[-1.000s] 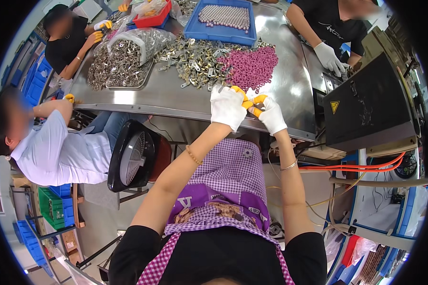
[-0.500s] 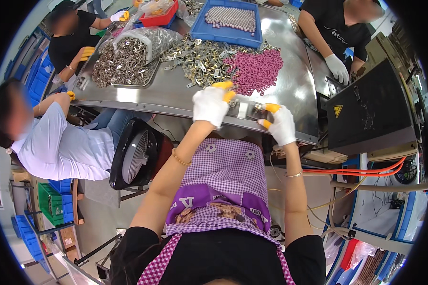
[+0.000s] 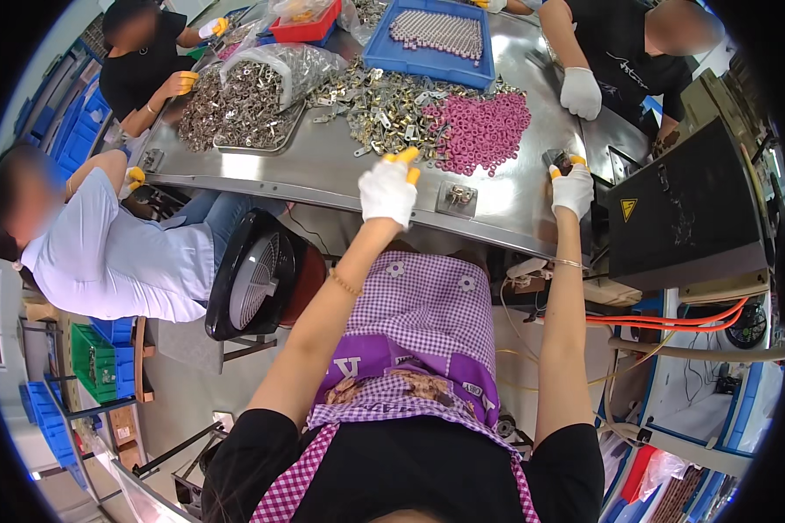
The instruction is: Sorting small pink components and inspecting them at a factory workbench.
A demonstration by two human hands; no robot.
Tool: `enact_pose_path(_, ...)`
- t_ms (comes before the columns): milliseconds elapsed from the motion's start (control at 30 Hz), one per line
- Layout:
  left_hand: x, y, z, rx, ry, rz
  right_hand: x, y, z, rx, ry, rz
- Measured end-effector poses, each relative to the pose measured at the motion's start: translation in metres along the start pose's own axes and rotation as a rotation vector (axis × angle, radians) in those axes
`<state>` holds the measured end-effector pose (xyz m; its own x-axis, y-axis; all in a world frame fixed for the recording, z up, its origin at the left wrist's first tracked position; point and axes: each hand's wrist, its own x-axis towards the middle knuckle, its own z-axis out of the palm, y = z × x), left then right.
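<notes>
My left hand (image 3: 388, 190), in a white glove with yellow fingertips, hovers at the table's near edge, just short of a heap of small metal parts (image 3: 382, 109). Its thumb and forefinger are apart, and I see nothing between them. Beside that heap lies a pile of pink rings (image 3: 488, 131). Between my hands, a small metal fixture (image 3: 456, 199) on a square plate sits at the edge. My right hand (image 3: 572, 187), gloved alike, is at the table's right end, its fingers closed around a small dark part (image 3: 556, 159) whose kind is unclear.
A blue tray (image 3: 379, 54) holds rows of pale pieces at the far side. To the left, a bag of brown metal parts (image 3: 235, 105) spills over a metal tray. A black machine housing (image 3: 685, 213) stands right. Co-workers sit left and stand far right, one gloved hand (image 3: 581, 93) near mine.
My right hand has moved right, away from the fixture to the table's end, and the fixture is now uncovered. My left hand stays about where it was. The far-right co-worker's hand has shifted left.
</notes>
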<state>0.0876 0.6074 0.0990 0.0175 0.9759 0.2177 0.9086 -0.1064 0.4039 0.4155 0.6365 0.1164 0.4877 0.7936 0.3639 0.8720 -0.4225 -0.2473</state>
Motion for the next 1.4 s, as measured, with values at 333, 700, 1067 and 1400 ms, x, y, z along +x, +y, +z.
enact_pose_path(333, 0.033, -0.034, 0.009, 0.26, 0.228, 0.173, 0.001, -0.003, 0.006, -0.052, 0.028, 0.024)
enact_pose_path(700, -0.019, -0.012, 0.019, -0.475, 0.3, -0.029, 0.004, -0.006, 0.002, -0.076, 0.01, 0.031)
enact_pose_path(1067, -0.022, -0.016, 0.028, -0.182, 0.482, 0.192, -0.02, -0.038, 0.021, 0.236, -0.19, -0.162)
enact_pose_path(1400, -0.019, -0.017, 0.028, -0.237, 0.441, 0.173, -0.065, -0.067, -0.012, 0.359, -0.189, -0.251)
